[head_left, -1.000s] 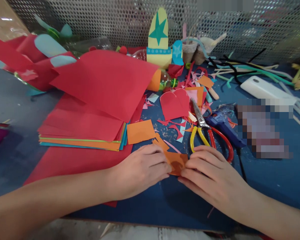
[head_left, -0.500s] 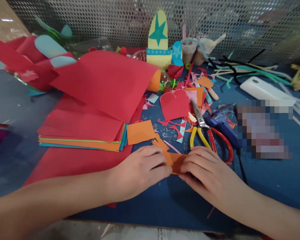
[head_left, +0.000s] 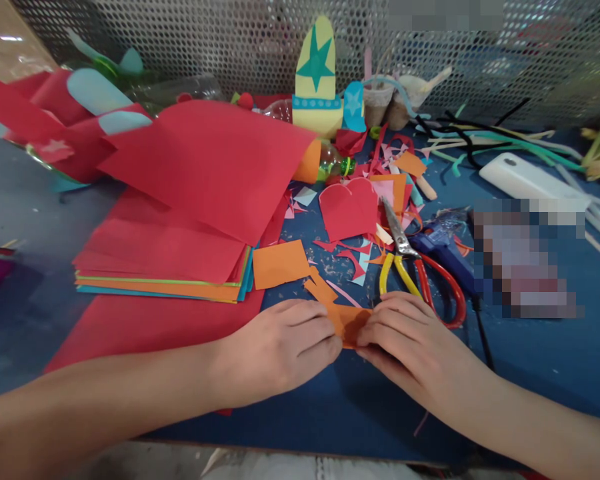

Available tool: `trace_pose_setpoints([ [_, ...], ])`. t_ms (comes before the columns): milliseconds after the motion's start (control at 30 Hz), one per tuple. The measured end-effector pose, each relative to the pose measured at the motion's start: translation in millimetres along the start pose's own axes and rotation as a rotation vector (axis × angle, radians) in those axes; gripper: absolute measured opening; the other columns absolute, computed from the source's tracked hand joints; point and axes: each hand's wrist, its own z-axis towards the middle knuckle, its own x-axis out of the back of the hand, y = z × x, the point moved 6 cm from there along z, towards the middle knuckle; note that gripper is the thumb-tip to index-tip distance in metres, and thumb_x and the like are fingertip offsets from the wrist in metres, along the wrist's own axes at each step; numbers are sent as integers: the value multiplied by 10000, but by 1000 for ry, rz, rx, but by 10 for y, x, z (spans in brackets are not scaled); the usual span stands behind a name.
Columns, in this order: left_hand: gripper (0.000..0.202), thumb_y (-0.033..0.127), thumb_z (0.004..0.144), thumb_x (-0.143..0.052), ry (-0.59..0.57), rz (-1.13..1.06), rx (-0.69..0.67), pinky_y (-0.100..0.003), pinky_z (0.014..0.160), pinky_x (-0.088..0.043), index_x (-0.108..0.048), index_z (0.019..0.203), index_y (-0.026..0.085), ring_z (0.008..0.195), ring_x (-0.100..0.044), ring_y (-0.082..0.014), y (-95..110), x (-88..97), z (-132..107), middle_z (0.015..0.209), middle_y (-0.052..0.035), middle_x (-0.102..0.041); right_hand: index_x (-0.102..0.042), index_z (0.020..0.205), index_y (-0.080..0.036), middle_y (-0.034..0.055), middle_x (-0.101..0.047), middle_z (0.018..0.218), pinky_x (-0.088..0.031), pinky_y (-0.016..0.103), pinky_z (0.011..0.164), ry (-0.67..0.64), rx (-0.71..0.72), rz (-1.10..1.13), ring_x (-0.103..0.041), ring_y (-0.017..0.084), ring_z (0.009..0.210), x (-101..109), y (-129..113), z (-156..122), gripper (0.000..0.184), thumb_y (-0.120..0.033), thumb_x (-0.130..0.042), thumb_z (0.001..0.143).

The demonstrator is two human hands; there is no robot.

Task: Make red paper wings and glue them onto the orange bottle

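A small piece of orange paper (head_left: 351,325) lies low on the table between my hands. My left hand (head_left: 285,343) grips its left end with curled fingers. Its right end is pinched by my right hand (head_left: 414,347), the thumb below and the fingers on top. Just beyond the paper are orange scraps (head_left: 321,287) and a flat orange rectangle (head_left: 281,264). Scissors (head_left: 405,250) with one yellow and one red handle lie past my right fingers, which hide part of the yellow loop. The paper's ends are covered by my fingers.
Stacked coloured sheets (head_left: 165,267) with red on top lie left. A red cut-out with a scalloped top (head_left: 350,208), a blue glue gun (head_left: 445,250) and a white power strip (head_left: 530,183) lie beyond. A yellow paper piece with a green star (head_left: 316,67) stands before the perforated metal panel (head_left: 220,40).
Almost nothing differs. My left hand and my right fingertips have shifted very slightly to the left, still on the orange paper.
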Motion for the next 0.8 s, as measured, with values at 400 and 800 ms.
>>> trace_pose_setpoints([
  [400,253,136,953,-427,56,-52,16,-282,763,-535,-660,856,123,761,-600,-154,-20,60,36,764,-19,-673,-587,855,-169,27,-614,796,-424,393,858,-41,-31,-40,-530,180,806,-64,6,-10,147,-160,-458,926],
  [800,274,109,959,-391,-58,-169,39,-267,824,-478,-644,857,121,726,-552,-122,-63,2,67,754,-8,-643,-574,839,-180,3,-610,787,-402,359,870,-2,-60,66,-530,148,798,-29,30,11,75,-140,-534,888],
])
